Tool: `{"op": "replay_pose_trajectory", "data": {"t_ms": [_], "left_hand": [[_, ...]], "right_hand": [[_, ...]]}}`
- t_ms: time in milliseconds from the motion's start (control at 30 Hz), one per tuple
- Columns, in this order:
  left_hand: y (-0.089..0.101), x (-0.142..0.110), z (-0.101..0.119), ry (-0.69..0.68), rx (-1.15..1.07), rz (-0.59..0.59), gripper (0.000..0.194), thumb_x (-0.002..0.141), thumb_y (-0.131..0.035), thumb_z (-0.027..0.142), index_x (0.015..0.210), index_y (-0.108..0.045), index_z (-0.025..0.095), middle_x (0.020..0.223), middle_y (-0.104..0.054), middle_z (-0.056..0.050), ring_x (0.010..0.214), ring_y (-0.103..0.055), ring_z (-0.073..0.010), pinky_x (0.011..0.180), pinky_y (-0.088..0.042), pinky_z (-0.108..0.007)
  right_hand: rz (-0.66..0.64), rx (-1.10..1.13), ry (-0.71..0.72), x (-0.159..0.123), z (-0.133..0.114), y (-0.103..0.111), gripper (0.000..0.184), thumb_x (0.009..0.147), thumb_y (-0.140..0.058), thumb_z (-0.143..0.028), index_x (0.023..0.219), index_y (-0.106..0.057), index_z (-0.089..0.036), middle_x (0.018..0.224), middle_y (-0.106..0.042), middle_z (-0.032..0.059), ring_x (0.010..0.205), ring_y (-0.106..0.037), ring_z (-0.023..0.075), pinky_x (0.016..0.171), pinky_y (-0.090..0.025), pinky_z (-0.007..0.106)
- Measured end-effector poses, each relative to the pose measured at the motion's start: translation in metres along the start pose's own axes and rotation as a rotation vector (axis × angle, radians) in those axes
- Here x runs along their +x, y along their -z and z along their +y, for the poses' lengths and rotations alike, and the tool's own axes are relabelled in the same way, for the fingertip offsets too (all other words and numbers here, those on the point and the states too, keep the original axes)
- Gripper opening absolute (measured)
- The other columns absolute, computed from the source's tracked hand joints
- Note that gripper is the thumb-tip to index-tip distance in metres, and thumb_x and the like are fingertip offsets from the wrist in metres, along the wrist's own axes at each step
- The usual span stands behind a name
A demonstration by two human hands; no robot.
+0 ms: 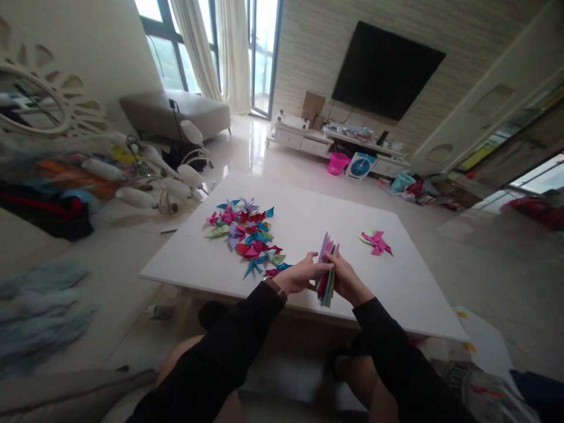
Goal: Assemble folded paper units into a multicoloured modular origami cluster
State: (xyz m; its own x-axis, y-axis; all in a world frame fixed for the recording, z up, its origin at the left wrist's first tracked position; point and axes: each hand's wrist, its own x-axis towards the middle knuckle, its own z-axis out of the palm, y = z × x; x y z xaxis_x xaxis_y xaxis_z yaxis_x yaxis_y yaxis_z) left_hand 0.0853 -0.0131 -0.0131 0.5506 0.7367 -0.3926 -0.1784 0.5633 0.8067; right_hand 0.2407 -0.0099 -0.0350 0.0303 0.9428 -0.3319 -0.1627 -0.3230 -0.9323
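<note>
Between my two hands, near the front edge of the white table [304, 205], is a stack of coloured paper [326, 277] held on edge. My left hand [303, 275] grips it from the left, fingers wrapped against its side. From the right, my right hand [346, 276] closes on the same stack. Left of my hands lies a spread-out pile of folded paper cranes [247, 234] in pink, red, blue, green and purple. Over on the right part of the table sit a few more folded pieces, a pink paper crane [377, 242] on top of a green one.
Beyond the table stand a pink bin [338, 163], a blue-and-white fan [361, 165] and a long TV cabinet [304, 141]. A lamp with several white shades [176, 189] lies on the floor at the left. Plastic bags [480, 382] are at the lower right.
</note>
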Motion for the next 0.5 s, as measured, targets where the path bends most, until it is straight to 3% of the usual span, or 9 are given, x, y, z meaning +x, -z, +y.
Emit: {"op": "replay_pose_trajectory", "data": {"t_ms": [67,200,367,500], "left_hand": [[-0.006,0.005,-0.008,-0.044,-0.159,-0.045,0.068,0.076,-0.078,0.028,0.136,-0.047,0.020,0.110,-0.069,-0.011,0.091,-0.071,-0.0213,0.080,-0.058,-0.034],[0.000,0.017,-0.014,-0.088,-0.206,0.049,0.047,0.074,-0.073,0.014,0.119,-0.061,0.014,0.093,-0.073,-0.010,0.079,-0.072,-0.0207,0.077,-0.059,-0.033],[0.031,0.024,0.002,-0.210,-0.121,0.332,0.039,0.071,-0.078,0.012,0.107,-0.065,0.011,0.086,-0.074,-0.010,0.070,-0.071,-0.0194,0.070,-0.060,-0.031],[0.076,0.015,0.030,-0.201,-0.058,0.502,0.037,0.073,-0.076,0.013,0.108,-0.062,0.013,0.080,-0.070,-0.007,0.067,-0.069,-0.0191,0.064,-0.059,-0.031]], "right_hand": [[0.030,-0.004,0.018,-0.006,0.000,-0.004,0.040,0.080,-0.072,-0.041,0.114,-0.058,-0.026,0.094,-0.070,0.0009,0.085,-0.068,0.0203,0.079,-0.058,0.035],[0.022,-0.141,0.120,0.005,0.004,-0.004,0.040,0.075,-0.074,-0.035,0.111,-0.062,-0.025,0.104,-0.072,0.0022,0.102,-0.067,0.0232,0.092,-0.055,0.036],[-0.118,-0.092,-0.018,0.022,0.012,-0.010,0.032,0.076,-0.071,-0.039,0.101,-0.063,-0.020,0.087,-0.073,0.0058,0.077,-0.069,0.0220,0.072,-0.056,0.035],[-0.003,-0.246,-0.038,0.043,0.007,-0.032,0.028,0.077,-0.068,-0.033,0.100,-0.058,-0.021,0.082,-0.070,0.0039,0.066,-0.063,0.0176,0.055,-0.049,0.028]]}}
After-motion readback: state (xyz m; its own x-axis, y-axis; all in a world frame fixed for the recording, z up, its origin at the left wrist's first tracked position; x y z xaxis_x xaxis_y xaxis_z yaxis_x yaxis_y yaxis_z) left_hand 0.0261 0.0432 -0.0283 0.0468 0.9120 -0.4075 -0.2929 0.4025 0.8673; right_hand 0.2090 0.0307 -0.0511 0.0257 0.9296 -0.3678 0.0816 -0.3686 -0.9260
